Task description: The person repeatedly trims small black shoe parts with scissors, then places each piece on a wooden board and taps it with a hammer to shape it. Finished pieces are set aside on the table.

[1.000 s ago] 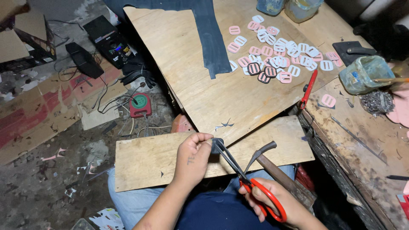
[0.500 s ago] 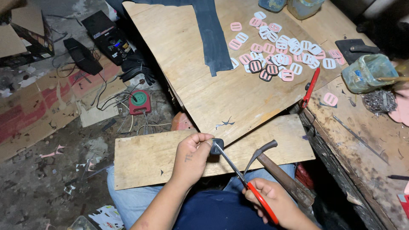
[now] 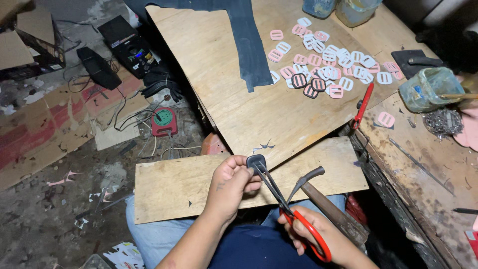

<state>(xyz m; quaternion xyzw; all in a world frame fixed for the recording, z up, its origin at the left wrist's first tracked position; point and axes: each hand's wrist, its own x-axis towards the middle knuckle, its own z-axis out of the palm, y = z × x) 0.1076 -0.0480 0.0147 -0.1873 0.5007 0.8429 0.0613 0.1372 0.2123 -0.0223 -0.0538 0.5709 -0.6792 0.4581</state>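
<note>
My left hand (image 3: 230, 185) pinches a small dark rounded piece (image 3: 256, 161) at its fingertips, just above a plywood board (image 3: 164, 192) lying across my lap. My right hand (image 3: 318, 234) grips red-handled scissors (image 3: 298, 219). Their blades (image 3: 271, 184) point up and left and touch the dark piece. A hammer (image 3: 323, 199) with a wooden handle lies under my right hand, its claw head beside the blades.
A larger plywood sheet (image 3: 234, 99) carries a dark strip of material (image 3: 249, 45) and several pink, white and dark buckle-shaped pieces (image 3: 326, 65). A red-handled tool (image 3: 363, 105), a cloudy jar (image 3: 429, 89) and a pile of small metal bits (image 3: 442, 122) sit on the workbench at right. Cables and boxes litter the floor at left.
The scissor blades have closed in on the dark piece in my left hand. Both hands stay in about the same place.
</note>
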